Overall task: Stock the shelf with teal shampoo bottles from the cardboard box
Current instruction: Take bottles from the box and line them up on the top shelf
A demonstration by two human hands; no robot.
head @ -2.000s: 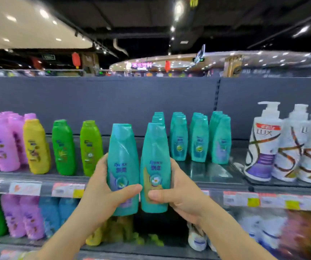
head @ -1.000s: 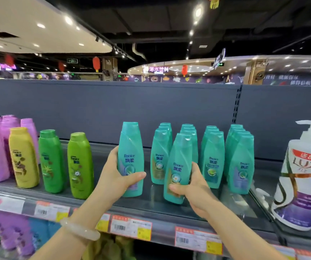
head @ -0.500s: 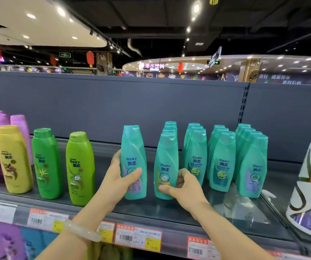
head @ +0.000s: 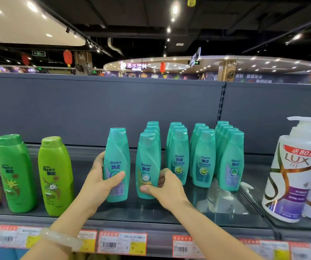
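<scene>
Two teal shampoo bottles stand upright on the grey shelf (head: pixel 151 212). My left hand (head: pixel 98 182) wraps around the left teal bottle (head: pixel 117 158), which stands alone, thumb across its label. My right hand (head: pixel 167 186) grips the lower part of the right teal bottle (head: pixel 146 162), which stands at the front of a row of teal bottles. Further rows of teal bottles (head: pixel 205 158) stand to the right, each several deep. The cardboard box is out of view.
Two green shampoo bottles (head: pixel 55 175) stand left of my left hand, with yellow and pink bottles at the far left edge. White pump bottles (head: pixel 293 169) stand at the right. Price tags (head: pixel 122 243) line the shelf's front edge. A grey back panel rises behind.
Both hands carried the two teal bottles up from in front of the shelf edge and set them down on the shelf. The right bottle moved left to the front of its row.
</scene>
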